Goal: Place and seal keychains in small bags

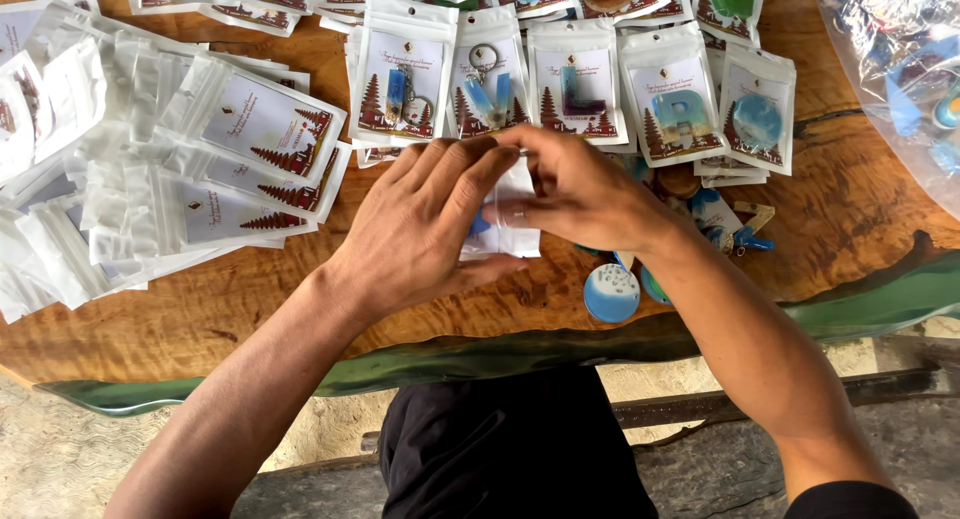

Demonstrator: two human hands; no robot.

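Both my hands meet over the middle of a wooden table. My left hand and my right hand together pinch a small clear zip pouch with a white card and something blue inside. The pouch is mostly hidden behind my fingers. Just beyond my hands lies a row of filled pouches holding blue letter-shaped and round resin keychains.
A heap of empty carded pouches covers the left of the table. Loose round blue resin pieces and small keychain parts lie right of my hands. A clear plastic bag with blue pieces sits far right.
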